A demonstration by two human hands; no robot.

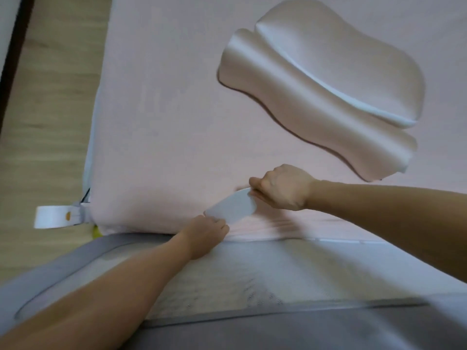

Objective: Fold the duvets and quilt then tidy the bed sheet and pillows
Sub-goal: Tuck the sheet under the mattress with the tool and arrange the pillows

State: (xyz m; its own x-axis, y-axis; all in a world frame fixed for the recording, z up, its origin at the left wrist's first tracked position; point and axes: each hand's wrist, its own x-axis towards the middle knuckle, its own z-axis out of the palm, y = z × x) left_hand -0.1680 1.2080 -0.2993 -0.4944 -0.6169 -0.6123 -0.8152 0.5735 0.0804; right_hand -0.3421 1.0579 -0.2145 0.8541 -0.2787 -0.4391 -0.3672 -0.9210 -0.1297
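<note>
A pale pink bed sheet (164, 109) covers the mattress. A contoured, satin-covered pillow (323, 84) lies on it at the upper right. Near the sheet's front edge both hands hold a white flap of the sheet's edge (231, 208), turned up off the mattress. My left hand (207, 233) pinches its lower left end. My right hand (283, 186) grips its upper right end. The sheet is wrinkled just below my right hand.
A grey mesh bed rail (177, 286) with grey padded border runs along the mattress's front edge beneath my forearms. A white strap with an orange snap (50, 217) hangs off the mattress's left corner. Wooden floor (50, 122) lies to the left.
</note>
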